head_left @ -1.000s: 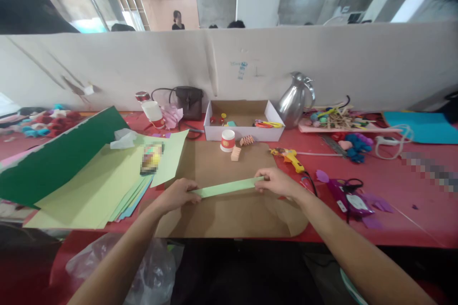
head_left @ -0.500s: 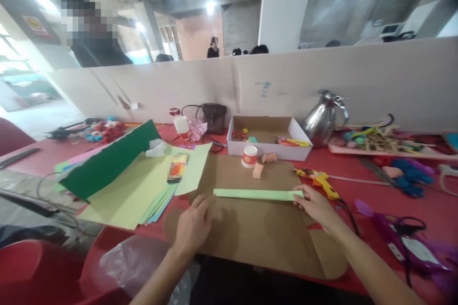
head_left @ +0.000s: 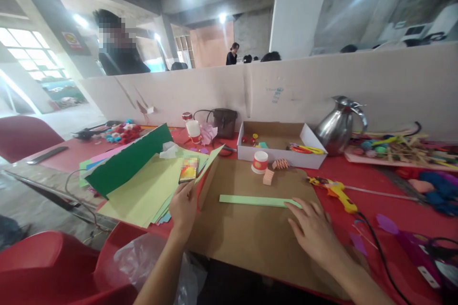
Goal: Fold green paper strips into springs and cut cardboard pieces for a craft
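On the brown cardboard sheet (head_left: 250, 233) the folded green paper strip (head_left: 259, 201) lies flat, my right hand (head_left: 313, 231) open and spread, fingertips just touching its near end. My left hand (head_left: 183, 207) pinches the edge of the coloured paper stack (head_left: 146, 190). The strip looks creased; nothing is yet glued or joined.

One head-worn camera looks forward and down from close above the left hand (head_left: 183, 207) and right hand (head_left: 312, 231), facing across the table (head_left: 411, 205) toward the partition (head_left: 322, 86) beyond them.
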{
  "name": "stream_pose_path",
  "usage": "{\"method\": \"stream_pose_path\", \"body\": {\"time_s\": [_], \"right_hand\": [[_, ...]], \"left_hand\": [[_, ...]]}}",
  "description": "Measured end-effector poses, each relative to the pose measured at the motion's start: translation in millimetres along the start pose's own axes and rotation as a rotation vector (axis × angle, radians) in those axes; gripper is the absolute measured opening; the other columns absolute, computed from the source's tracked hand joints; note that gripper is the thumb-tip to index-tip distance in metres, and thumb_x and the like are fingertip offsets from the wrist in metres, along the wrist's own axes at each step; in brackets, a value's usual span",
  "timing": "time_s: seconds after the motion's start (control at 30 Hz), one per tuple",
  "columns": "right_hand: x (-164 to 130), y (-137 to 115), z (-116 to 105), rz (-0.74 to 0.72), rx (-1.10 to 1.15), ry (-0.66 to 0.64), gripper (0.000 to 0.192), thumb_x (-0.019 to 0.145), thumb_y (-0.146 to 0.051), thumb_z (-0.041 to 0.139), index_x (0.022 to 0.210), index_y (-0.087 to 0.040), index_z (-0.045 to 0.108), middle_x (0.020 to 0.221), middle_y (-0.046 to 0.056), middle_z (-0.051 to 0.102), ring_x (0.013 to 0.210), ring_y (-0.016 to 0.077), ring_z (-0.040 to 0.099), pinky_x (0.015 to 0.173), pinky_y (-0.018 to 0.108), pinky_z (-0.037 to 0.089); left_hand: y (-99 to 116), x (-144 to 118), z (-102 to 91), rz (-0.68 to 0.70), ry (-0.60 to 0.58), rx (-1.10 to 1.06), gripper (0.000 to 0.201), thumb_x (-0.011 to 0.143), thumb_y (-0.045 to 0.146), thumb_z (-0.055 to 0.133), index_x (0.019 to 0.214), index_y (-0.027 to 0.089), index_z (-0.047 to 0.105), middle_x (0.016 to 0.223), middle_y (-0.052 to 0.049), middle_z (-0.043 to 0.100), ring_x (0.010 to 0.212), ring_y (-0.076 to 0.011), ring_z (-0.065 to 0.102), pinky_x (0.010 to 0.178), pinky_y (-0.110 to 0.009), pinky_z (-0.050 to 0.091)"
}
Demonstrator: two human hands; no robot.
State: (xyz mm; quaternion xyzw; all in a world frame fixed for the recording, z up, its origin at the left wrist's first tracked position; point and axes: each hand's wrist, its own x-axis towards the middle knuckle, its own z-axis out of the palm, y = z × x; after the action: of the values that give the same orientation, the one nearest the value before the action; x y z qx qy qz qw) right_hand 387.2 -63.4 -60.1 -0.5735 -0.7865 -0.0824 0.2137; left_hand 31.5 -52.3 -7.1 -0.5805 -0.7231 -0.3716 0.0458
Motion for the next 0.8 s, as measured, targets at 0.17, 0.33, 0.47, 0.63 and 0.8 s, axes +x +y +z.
{"method": "stream_pose_path", "body": {"time_s": [0.17,0.33,0.47,0.63,0.8], "right_hand": [[13,-9,6,-0.062,-0.033,-0.25,0.039,0.094,-0.029,0.043,0.129,-0.03,0.058,0.14,0.006,0.054,0.129,0.0325,0.046,0.102,0.057,0.034],[47,-19,18,-0.024,-0.007,-0.351,0.044,0.096,-0.034,0.041,0.138,-0.024,0.05,0.146,0.01,0.046,0.133,0.0337,0.042,0.107,0.062,0.025],[60,-17,16,0.043,0.041,-0.227,0.057,0.091,-0.024,0.046,0.146,-0.017,0.036,0.149,0.017,0.04,0.136,0.0328,0.039,0.107,0.056,0.032],[30,-17,-15,-0.003,0.108,0.009,0.093,0.077,-0.008,0.053,0.154,-0.027,0.005,0.159,0.013,0.014,0.143,0.0331,0.025,0.098,0.047,0.046],[-12,-32,-41,-0.497,0.015,-0.104,0.064,0.079,0.003,0.046,0.128,-0.037,0.055,0.152,-0.002,0.037,0.145,0.0293,0.017,0.111,0.058,0.023]], "left_hand": [[4,-23,-10.3,0.228,0.083,-0.31,0.033,0.093,0.022,0.04,0.11,0.023,0.069,0.11,-0.006,0.07,0.102,-0.0184,0.065,0.09,-0.03,0.049],[10,-34,-18.9,0.365,-0.125,-0.448,0.035,0.087,0.012,0.042,0.1,0.024,0.072,0.111,-0.006,0.071,0.106,-0.0192,0.064,0.094,-0.035,0.05],[5,-37,-12.0,0.397,-0.386,-0.472,0.035,0.082,0.005,0.042,0.088,0.023,0.072,0.11,-0.007,0.071,0.102,-0.0187,0.066,0.086,-0.033,0.054],[-3,-42,0.4,0.454,-0.581,-0.489,0.048,0.063,-0.006,0.036,0.084,0.021,0.069,0.115,-0.006,0.068,0.104,-0.0167,0.065,0.084,-0.03,0.053],[-3,-42,4.4,0.459,-0.683,-0.53,0.046,0.06,-0.007,0.036,0.079,0.021,0.067,0.115,-0.006,0.068,0.106,-0.0166,0.064,0.09,-0.031,0.05]]}}
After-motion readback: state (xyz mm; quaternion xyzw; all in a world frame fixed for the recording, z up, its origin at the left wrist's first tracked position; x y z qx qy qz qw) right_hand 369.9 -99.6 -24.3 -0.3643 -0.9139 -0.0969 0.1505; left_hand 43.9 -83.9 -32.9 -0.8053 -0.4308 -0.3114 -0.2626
